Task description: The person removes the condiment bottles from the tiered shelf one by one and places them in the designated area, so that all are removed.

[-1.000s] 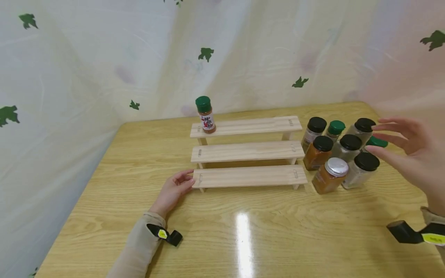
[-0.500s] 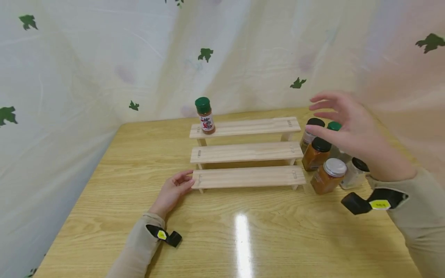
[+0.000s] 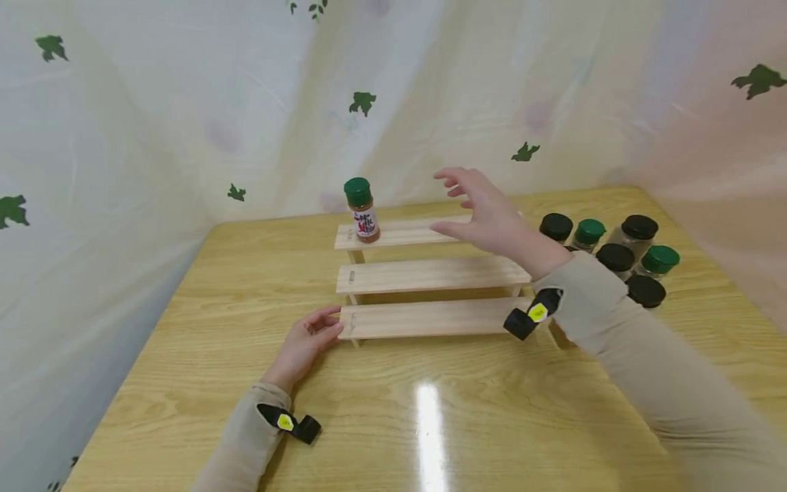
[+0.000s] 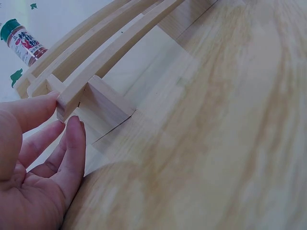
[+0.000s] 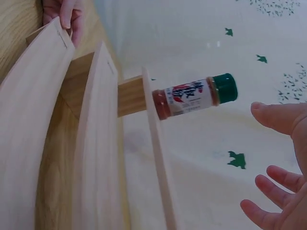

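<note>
A three-tier wooden spice rack (image 3: 430, 320) stands on the table. My left hand (image 3: 305, 342) holds the left end of its lowest shelf, thumb (image 4: 41, 109) and fingertips at the board's corner. On the left end of the top shelf a spice jar (image 3: 364, 219) stands upright, with a green cap, red contents and a white label. My right hand (image 3: 488, 212) is in the air over the right part of the top shelf, thumb and fingers spread, nothing between them. In the right wrist view the jar's green cap (image 5: 225, 88) is apart from my right thumb.
Several jars stand together right of the rack, among them a green-capped jar (image 3: 660, 260) and a black-capped jar (image 3: 639, 227). My right forearm covers some of them. Behind the table (image 3: 246, 273) hangs a pale curtain (image 3: 258, 102) with green leaf prints.
My right hand has moved left from above the jars to the top shelf, staying spread. My left hand keeps its place on the lowest shelf. The jar on the rack has not moved.
</note>
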The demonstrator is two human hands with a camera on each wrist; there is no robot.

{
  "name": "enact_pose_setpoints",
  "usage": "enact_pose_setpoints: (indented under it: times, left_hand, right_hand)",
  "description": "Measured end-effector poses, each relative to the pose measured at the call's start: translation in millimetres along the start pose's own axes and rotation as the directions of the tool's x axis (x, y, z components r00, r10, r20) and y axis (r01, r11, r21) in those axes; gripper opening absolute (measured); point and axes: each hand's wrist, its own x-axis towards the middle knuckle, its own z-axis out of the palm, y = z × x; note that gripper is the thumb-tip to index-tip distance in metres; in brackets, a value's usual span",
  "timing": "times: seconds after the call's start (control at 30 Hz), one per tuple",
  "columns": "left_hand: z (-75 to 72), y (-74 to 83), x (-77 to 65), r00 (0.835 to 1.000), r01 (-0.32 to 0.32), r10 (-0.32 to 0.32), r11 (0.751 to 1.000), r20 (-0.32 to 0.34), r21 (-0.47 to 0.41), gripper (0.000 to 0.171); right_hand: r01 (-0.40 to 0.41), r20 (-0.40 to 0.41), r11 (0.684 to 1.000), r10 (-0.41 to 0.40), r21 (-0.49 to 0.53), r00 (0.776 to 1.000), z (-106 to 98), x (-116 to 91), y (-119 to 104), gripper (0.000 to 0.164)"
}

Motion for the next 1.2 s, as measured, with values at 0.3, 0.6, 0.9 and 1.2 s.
enact_pose_setpoints:
  times: [0.3, 0.6, 0.9, 1.2]
  left_hand:
    - [1.4, -3.7, 0.7, 1.0, 0.0, 0.0, 1.0, -0.012, 0.001, 0.044]
    - [2.7, -4.5, 0.7, 1.0, -0.004, 0.003, 1.0, -0.023, -0.01, 0.044]
    - [2.1, -2.5, 1.6, 0.999, -0.01, 0.01, 1.0, -0.033, -0.008, 0.044]
    - [2.9, -4.7, 3.7, 1.0, -0.012, 0.012, 1.0, -0.02, -0.027, 0.044]
  right_hand:
    - [-0.012, -0.025, 0.999, 0.014, 0.05, 1.0, 58, 31, -4, 0.079]
    - [0.027, -0.004, 0.999, -0.027, 0.031, 1.0, 81, 50, -20, 0.079]
    - [0.049, -0.038, 0.998, -0.047, 0.033, 0.998, 95, 58, -18, 0.074]
    - [0.124, -0.143, 0.99, -0.115, 0.059, 0.983, 113, 55, -7, 0.074]
